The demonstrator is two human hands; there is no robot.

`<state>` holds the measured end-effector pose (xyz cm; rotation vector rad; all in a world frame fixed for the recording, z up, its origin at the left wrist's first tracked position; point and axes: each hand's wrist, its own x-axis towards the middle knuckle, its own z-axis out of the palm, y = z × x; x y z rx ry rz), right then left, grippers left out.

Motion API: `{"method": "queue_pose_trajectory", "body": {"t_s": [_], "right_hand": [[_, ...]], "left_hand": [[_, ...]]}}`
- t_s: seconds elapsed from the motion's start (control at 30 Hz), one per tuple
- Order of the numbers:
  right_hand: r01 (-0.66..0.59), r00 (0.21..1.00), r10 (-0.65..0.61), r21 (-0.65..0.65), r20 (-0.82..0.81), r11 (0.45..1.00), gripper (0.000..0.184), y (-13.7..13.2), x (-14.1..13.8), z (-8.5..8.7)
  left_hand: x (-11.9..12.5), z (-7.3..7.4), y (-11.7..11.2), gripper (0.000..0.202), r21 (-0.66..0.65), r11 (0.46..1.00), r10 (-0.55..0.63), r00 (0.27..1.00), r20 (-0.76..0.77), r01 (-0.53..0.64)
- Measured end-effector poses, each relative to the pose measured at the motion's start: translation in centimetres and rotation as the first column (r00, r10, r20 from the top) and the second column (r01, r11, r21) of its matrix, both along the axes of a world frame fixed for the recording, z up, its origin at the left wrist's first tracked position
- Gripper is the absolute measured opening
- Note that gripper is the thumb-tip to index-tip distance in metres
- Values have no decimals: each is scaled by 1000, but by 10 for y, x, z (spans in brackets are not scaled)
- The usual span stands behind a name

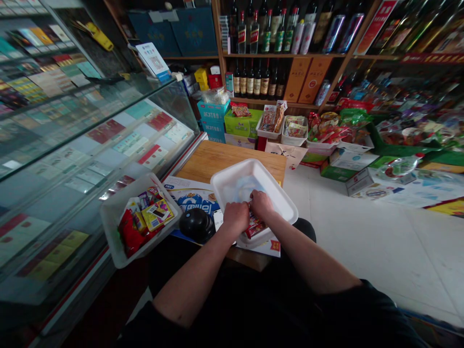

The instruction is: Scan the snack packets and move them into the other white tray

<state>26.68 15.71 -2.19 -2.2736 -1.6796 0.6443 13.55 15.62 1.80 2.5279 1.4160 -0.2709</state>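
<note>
My left hand [237, 216] and my right hand [261, 205] are close together over a white plastic tray [286, 204]. Both have their fingers closed around one small packet, of which little shows between them. Just below the hands, red snack packets [255, 227] lie in the near part of the tray. A clear plastic bag or film [250, 183] seems to lie in its far part. Left of my arms, a second white bin [119, 246] holds several colourful snack packs [156, 214]. A black rounded object [196, 224] sits between bin and tray.
The tray rests on a wooden surface [203, 157] with a printed blue and white carton sheet [188, 186]. A glass display counter [108, 121] runs along the left. Shelves of bottles [253, 82] and snack baskets [270, 123] stand ahead; tiled floor [337, 227] lies right.
</note>
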Motion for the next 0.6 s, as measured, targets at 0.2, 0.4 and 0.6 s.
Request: {"method": "queue_pose_trajectory", "body": {"t_s": [0.2, 0.4, 0.6], "right_hand": [[56, 998, -57, -28, -12, 998, 29, 3, 5, 0], [7, 1000, -8, -44, -27, 999, 23, 2, 9, 8], [73, 972, -87, -70, -219, 995, 15, 6, 22, 12]], "left_hand": [[-2, -7, 0, 25, 31, 1000, 0, 1000, 17, -1], [-3, -9, 1, 23, 20, 1000, 20, 1000, 19, -20], [-5, -2, 0, 23, 7, 999, 33, 999, 40, -34]]}}
